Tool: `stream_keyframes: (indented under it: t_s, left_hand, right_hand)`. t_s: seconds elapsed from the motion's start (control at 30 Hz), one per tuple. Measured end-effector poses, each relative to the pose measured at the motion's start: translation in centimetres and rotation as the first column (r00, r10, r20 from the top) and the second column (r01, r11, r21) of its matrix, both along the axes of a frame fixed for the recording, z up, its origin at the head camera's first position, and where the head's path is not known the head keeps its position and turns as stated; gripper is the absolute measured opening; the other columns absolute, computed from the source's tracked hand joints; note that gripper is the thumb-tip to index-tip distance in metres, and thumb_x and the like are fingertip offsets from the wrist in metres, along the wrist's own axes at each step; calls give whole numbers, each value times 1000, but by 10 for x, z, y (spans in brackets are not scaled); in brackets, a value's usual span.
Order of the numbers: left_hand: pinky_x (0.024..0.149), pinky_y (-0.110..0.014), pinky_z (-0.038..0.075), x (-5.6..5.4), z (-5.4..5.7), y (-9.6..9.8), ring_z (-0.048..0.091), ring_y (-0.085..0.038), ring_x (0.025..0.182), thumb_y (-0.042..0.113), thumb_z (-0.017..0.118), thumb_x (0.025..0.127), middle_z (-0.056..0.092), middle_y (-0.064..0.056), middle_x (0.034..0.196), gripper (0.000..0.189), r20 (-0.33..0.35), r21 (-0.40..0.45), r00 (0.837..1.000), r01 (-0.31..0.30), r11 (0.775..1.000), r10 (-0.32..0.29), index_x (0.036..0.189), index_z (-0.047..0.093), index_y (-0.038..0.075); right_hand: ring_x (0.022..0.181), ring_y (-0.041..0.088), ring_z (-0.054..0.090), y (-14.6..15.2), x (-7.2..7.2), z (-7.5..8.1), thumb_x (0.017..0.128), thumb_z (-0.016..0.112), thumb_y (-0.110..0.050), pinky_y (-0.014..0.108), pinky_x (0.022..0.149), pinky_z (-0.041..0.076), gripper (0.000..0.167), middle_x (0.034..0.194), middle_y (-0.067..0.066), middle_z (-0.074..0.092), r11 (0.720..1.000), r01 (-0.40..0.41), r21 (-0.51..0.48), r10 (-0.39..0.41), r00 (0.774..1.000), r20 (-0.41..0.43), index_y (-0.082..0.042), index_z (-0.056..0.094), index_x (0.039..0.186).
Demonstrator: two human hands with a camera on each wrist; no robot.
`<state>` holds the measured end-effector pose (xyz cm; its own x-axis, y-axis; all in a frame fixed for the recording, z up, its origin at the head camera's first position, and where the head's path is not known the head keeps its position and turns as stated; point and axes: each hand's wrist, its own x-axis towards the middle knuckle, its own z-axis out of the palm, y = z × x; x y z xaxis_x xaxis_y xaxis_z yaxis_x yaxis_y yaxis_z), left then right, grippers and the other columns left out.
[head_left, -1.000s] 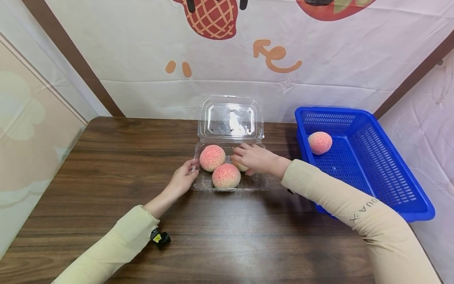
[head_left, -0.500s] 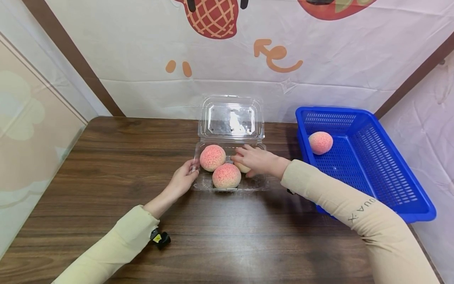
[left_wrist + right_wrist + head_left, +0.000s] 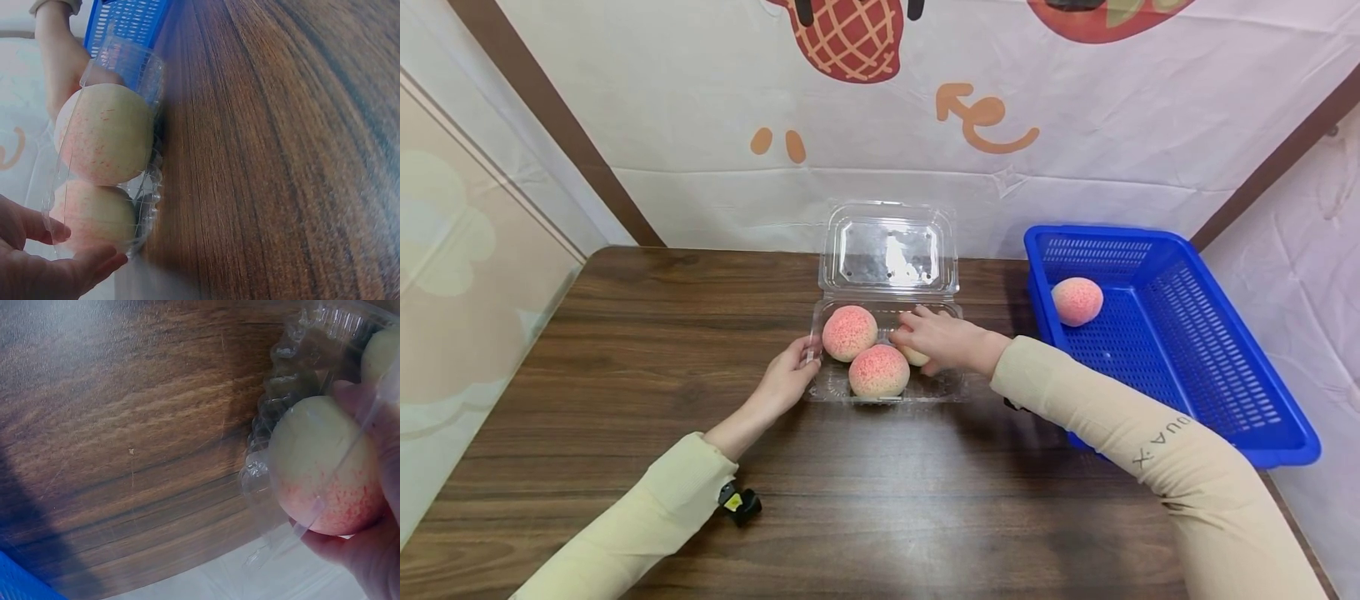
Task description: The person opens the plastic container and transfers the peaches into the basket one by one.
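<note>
A clear plastic clamshell container (image 3: 887,250) lies with its lid raised at the back of the table. My left hand (image 3: 784,379) pinches the left rim of its tray, thumb and fingers on either side of the wall in the left wrist view. Inside the tray sit a peach (image 3: 850,333) at the left and a second peach (image 3: 880,372) at the front middle, both pink on top and cream below. My right hand (image 3: 946,339) reaches into the right side and grips a third peach (image 3: 328,462), mostly hidden under the fingers in the head view.
A blue perforated plastic basket (image 3: 1240,333) stands on the right of the table, with one peach (image 3: 1077,302) in its far left corner. Behind the brown wooden table (image 3: 685,325) hangs a white printed cloth (image 3: 700,200).
My right hand and the peach in it have shifted very slightly to the right. My left hand, the container and the other peaches stay where they were.
</note>
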<state>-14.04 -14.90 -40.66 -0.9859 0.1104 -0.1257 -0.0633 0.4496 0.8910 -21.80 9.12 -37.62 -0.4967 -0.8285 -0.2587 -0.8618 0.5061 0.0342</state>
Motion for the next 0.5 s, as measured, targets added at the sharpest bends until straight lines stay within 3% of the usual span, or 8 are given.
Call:
stream_keyframes:
  t_s: [0.13, 0.5]
  left_hand:
    - [100, -42, 37, 0, 0, 0, 43, -36, 120, -1, 41, 90, 45, -31, 128, 40, 4, 1, 1000, -2, 1000, 2, 127, 37, -15]
    - [101, -43, 36, 0, -2, -1, 43, -38, 119, -3, 41, 90, 44, -33, 127, 40, -16, -1, 1000, 11, 1000, -11, 126, 36, -17]
  right_hand:
    - [113, 35, 43, -2, 1, 2, 69, 79, -21, 50, 76, 50, 63, 125, 14, 44, 999, 0, 37, 1, 1000, -3, -14, 50, 124]
    - [110, 30, 42, -1, 2, 10, 68, 80, -25, 46, 76, 49, 62, 122, 10, 43, 993, -58, 107, 71, 990, -122, -18, 51, 121]
